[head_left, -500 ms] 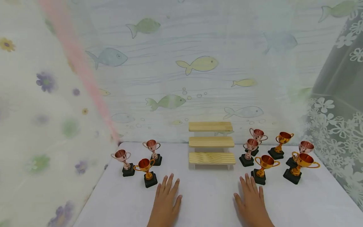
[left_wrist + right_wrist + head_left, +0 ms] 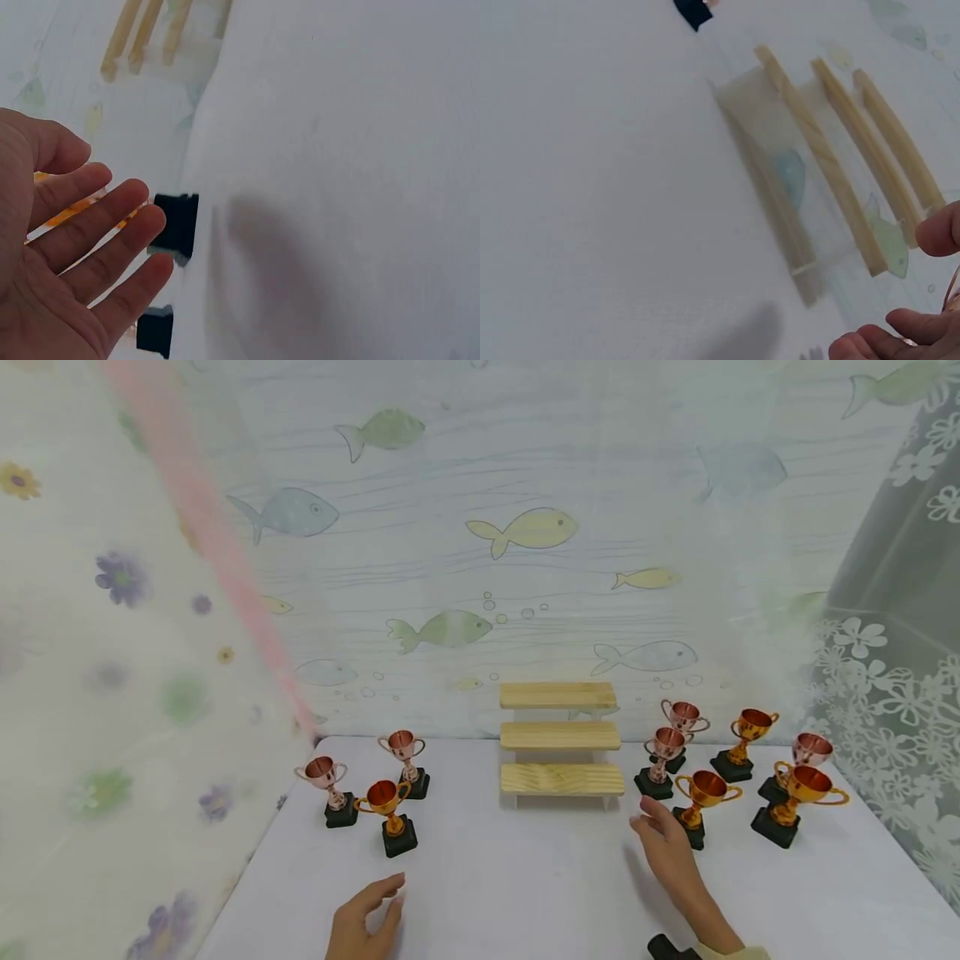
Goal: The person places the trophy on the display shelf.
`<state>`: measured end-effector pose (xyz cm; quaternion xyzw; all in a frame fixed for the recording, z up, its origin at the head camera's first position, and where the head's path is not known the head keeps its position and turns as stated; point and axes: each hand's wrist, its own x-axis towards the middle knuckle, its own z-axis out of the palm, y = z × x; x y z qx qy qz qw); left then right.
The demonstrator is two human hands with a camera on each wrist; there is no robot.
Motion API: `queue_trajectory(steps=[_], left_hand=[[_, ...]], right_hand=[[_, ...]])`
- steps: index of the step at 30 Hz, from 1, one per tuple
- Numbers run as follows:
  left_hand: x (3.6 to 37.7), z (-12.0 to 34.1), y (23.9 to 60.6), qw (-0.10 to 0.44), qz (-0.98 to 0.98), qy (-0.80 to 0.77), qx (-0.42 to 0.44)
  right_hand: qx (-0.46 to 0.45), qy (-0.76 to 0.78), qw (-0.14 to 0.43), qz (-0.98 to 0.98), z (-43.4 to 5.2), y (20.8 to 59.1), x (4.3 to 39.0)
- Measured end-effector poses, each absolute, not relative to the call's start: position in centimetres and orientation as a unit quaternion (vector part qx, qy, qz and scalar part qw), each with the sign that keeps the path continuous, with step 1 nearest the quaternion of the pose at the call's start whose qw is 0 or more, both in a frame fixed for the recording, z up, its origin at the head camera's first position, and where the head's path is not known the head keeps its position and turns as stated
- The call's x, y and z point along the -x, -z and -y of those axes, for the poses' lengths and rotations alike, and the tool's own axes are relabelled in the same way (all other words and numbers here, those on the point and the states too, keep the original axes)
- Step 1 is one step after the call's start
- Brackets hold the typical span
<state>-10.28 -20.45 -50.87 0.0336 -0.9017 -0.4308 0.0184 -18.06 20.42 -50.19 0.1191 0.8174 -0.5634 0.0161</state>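
Observation:
My left hand (image 2: pixel 365 918) hovers near the table's front left, fingers loosely bent and holding nothing. Closest to it stands a gold trophy cup (image 2: pixel 386 810) on a black base, with two rose-coloured trophy cups (image 2: pixel 322 777) behind. In the left wrist view the spread fingers (image 2: pixel 112 225) partly cover that group. My right hand (image 2: pixel 670 846) is raised, thumb and fingers apart, overlapping the left side of another gold trophy cup (image 2: pixel 707 789). Just beyond the fingertips stands a rose-coloured trophy cup (image 2: pixel 664 747). The right wrist view shows a gap between thumb (image 2: pixel 941 229) and fingers.
A three-step wooden stand (image 2: pixel 561 779) with clear supports is at the back middle, its steps bare. Further trophy cups stand at the right, among them a gold one (image 2: pixel 798 789) and another gold one (image 2: pixel 752 727). A fish-patterned cloth (image 2: pixel 532 610) hangs behind the white table (image 2: pixel 517 877).
Both hands have lifted off the table and turned inward. The left has moved left and back toward me; the right has moved slightly forward toward the trophy cups.

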Motion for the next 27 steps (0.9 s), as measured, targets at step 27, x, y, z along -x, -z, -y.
queue_trajectory(steps=[27], left_hand=[[13.9, 25.7, 48.9, 0.099, 0.816, 0.555, -0.13]], right_hand=[[-0.16, 0.785, 0.096, -0.591, -20.2, 50.8, 23.5]])
